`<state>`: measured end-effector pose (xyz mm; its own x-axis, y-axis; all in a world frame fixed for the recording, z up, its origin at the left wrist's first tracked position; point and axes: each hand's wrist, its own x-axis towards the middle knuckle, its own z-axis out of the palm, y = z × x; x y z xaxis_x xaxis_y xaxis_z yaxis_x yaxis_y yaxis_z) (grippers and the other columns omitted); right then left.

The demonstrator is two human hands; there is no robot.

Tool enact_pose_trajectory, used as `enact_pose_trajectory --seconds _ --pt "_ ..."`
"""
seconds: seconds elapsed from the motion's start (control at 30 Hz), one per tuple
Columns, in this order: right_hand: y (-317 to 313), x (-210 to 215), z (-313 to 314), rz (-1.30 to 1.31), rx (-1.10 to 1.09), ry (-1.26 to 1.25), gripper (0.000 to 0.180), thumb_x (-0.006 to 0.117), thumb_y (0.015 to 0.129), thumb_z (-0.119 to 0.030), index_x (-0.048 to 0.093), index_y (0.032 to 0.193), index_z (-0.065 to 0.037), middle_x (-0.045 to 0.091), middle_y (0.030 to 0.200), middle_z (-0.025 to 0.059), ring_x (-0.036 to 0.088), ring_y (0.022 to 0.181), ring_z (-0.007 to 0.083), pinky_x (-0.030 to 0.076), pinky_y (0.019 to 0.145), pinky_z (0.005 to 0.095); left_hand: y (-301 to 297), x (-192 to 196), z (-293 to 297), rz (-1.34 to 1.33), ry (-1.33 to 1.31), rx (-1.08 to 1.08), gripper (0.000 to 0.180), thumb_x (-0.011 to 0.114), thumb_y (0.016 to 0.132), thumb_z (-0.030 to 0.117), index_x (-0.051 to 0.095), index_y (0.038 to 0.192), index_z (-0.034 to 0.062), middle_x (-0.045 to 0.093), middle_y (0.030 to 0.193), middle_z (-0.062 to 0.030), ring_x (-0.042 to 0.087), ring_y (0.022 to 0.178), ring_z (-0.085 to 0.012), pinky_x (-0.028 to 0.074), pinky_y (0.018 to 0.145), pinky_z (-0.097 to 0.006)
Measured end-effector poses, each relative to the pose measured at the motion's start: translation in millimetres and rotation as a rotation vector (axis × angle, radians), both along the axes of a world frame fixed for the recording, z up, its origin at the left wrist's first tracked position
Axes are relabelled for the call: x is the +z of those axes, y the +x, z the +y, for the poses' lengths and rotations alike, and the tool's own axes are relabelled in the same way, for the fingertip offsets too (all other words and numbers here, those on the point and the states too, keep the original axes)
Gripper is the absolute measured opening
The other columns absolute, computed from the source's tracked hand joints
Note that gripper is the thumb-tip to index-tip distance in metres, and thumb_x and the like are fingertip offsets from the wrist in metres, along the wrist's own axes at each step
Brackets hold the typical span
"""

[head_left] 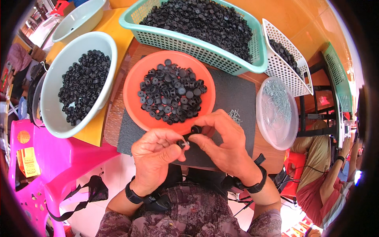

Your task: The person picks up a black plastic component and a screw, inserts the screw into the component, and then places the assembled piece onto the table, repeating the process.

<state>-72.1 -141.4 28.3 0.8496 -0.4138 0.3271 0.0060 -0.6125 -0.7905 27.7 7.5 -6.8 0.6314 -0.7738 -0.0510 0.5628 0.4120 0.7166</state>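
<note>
Between thumb and fingers, my left hand pinches a small black plastic part with a bit of shiny metal, perhaps a screw, showing on it. My right hand grips a round black plastic cap close beside it; the two hands nearly touch. Both are just below an orange bowl heaped with black caps. Near my right fingers, a small pile of loose screws lies on a dark grey mat.
Behind stands a green basket full of black parts, beside a white basket. A pale bowl of black parts is left; a clear tub of screws is right. A pink chair stands left, and another person sits right.
</note>
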Motion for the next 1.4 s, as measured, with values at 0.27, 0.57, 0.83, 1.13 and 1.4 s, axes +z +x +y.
enact_pose_trajectory --seconds 0.27,0.57,0.83,1.13,1.4 --pt "-13.9 4.4 4.6 -0.058 0.042 -0.066 0.033 0.079 0.067 -0.003 0.063 0.096 -0.002 0.064 0.087 0.0103 0.059 0.075 0.0284 0.049 0.065 0.0366 -3.3 4.0 -7.7 -0.034 0.018 0.006 0.024 0.074 0.082 0.004 0.061 0.100 -0.0066 0.068 0.092 -0.0161 0.065 0.073 -0.0177 0.055 0.065 -0.028" --pt "-23.7 -5.3 15.3 -0.126 -0.039 0.003 0.030 0.077 0.073 -0.002 0.069 0.102 0.000 0.067 0.089 0.0091 0.059 0.079 0.0208 0.047 0.068 0.0307 -9.1 -2.8 -10.7 0.009 0.021 -0.013 0.025 0.074 0.082 0.002 0.061 0.102 -0.0064 0.069 0.092 -0.0156 0.066 0.072 -0.0183 0.056 0.064 -0.028" --pt "-33.2 -12.2 17.5 -0.192 -0.102 0.409 0.029 0.071 0.077 0.007 0.066 0.105 0.001 0.065 0.097 0.0098 0.060 0.082 0.0175 0.051 0.066 0.0270 -11.2 -3.1 -12.7 -0.016 0.036 -0.044 0.026 0.074 0.082 0.004 0.061 0.102 -0.0060 0.069 0.093 -0.0159 0.067 0.076 -0.0185 0.057 0.064 -0.028" --pt "-35.8 -11.1 18.6 -0.179 -0.082 0.495 0.029 0.072 0.078 0.006 0.066 0.106 0.001 0.064 0.101 0.0099 0.058 0.082 0.0145 0.049 0.070 0.0261 -16.0 0.7 -13.4 -0.124 0.073 -0.011 0.025 0.073 0.083 0.002 0.061 0.103 -0.0057 0.068 0.093 -0.0141 0.066 0.077 -0.0152 0.056 0.065 -0.026" --pt "-38.7 -17.3 20.1 -0.205 -0.074 0.900 0.029 0.068 0.082 0.008 0.065 0.110 0.001 0.066 0.099 0.0061 0.060 0.084 0.0096 0.051 0.072 0.0237 -20.1 4.1 -10.8 -0.273 0.156 -0.003 0.024 0.072 0.084 -0.002 0.061 0.106 -0.0052 0.068 0.093 -0.0098 0.064 0.079 -0.0112 0.055 0.068 -0.023"
